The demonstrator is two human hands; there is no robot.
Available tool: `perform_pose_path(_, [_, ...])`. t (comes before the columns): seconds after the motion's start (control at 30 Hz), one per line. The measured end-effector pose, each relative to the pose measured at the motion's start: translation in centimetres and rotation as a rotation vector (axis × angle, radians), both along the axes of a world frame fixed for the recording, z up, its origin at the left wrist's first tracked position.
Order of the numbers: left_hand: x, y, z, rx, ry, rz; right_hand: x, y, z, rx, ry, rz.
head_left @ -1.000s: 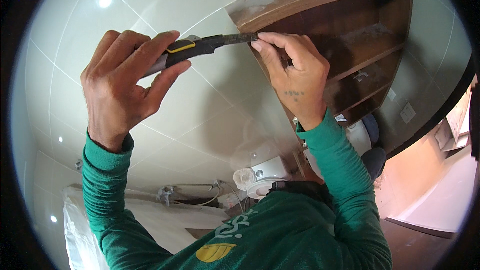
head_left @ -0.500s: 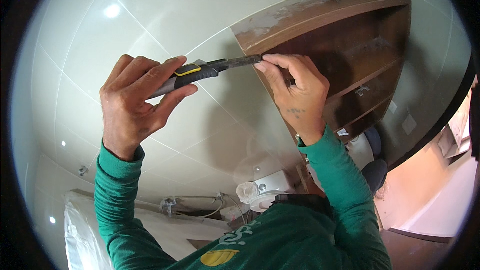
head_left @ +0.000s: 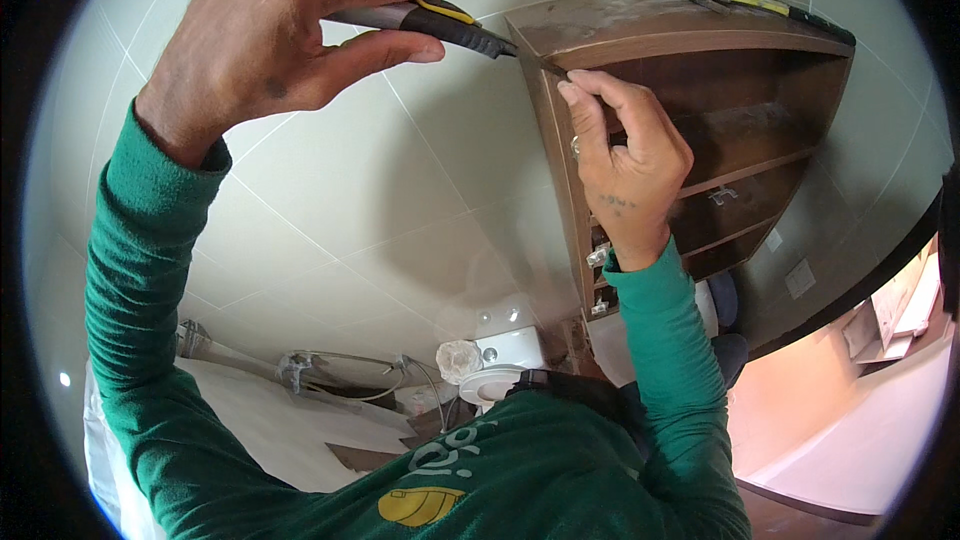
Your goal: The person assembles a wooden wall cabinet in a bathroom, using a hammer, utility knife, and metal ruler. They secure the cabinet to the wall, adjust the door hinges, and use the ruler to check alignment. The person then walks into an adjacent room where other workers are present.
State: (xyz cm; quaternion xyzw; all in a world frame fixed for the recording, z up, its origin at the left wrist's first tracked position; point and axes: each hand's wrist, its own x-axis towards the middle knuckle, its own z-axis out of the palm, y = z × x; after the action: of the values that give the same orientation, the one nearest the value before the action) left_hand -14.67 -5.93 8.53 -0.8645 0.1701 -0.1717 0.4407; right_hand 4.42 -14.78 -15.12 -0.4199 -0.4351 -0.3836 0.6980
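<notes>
My left hand (head_left: 275,40) is closed round a snap-off utility knife (head_left: 455,30) with a grey and black handle and a yellow slider edge. Its dark blade points right, in front of the top corner of an open brown wooden cabinet (head_left: 690,43). Thumb and fingertips pinched, my right hand (head_left: 632,160) is at the far end of the blade. Whether it grips the blade tip itself or a small piece there is hard to make out. On top of the cabinet lies a hammer (head_left: 750,0) with a yellow and black handle.
Pale tiled wall (head_left: 310,230) stands behind the cabinet. Lower down are a white toilet (head_left: 515,348), a hose (head_left: 375,395) and whitish sheeting (head_left: 250,405). Metal hinges (head_left: 598,257) stick out along the cabinet's left side. Through an opening at right, a pinkish floor (head_left: 810,390) shows.
My left hand has risen and come closer, with the knife now tilted down to the right. My right hand has shifted slightly right and down, still pinching at the blade's end. The view has shifted too.
</notes>
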Motion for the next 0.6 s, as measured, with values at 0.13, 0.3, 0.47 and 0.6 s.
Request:
perform_pose_path(0.13, [-0.9,2.3,-1.6,-0.130,-0.077,-0.049,-0.3,0.0,0.3,-0.033,0.005,0.010])
perform_pose_path(0.3, [-0.8,4.0,-2.7,-0.231,-0.100,-0.062,-0.4,-0.1,0.3,-0.042,0.008,0.029])
perform_pose_path(0.47, [-0.3,3.4,-1.9,-0.225,-0.113,-0.069,-0.2,-0.1,0.3,-0.040,0.014,0.019])
perform_pose_path(0.6, [0.3,3.9,-1.4,-0.195,-0.100,-0.091,-0.3,-0.4,0.5,-0.062,0.026,0.002])
